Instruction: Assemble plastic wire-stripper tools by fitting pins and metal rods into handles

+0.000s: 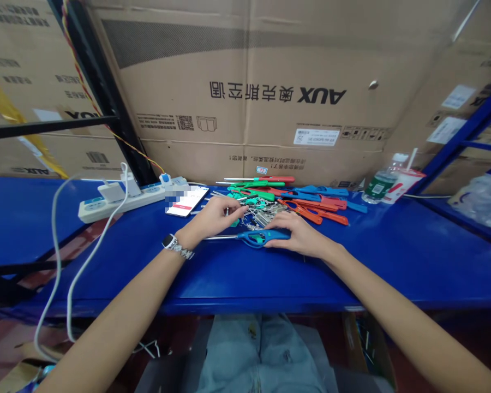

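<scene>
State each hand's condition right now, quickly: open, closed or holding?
Left hand: fingers curled by the small metal parts; grip cannot be told.
Right hand: closed, holding the blue lighter.

The left arm (pixel 126 305) and right arm (pixel 393 303) converge forward. The left hand (pixel 219 215) curls inward; the right hand (pixel 297 232) grips, thumb (pixel 275 243) nearest the body.

Silver link-band watch (pixel 178 246) with dark squarish face, left wrist (pixel 187 238), bare forearms (pixel 126 305), pale grey-blue trousers (pixel 265 355) with small dark marks
</scene>
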